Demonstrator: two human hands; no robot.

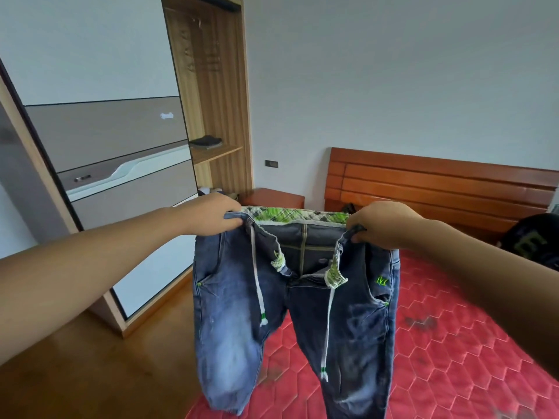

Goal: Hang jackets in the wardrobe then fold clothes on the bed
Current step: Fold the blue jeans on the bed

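A pair of faded blue jeans (305, 313) with a green plaid waistband lining and white drawstrings hangs in the air in front of me, legs down, fly open. My left hand (213, 217) grips the waistband at its left corner. My right hand (382, 226) grips the waistband at its right corner. The jeans hang over the near corner of the bed (447, 352), which has a red quilted cover. The wardrobe (208, 95) stands at the left with its wooden compartment open.
A dark garment (532, 240) with light lettering lies on the bed at the far right. A folded dark item (206, 141) sits on a wardrobe shelf. A wooden nightstand (273, 198) and headboard (438, 189) stand behind. Wooden floor (90, 373) lies at left.
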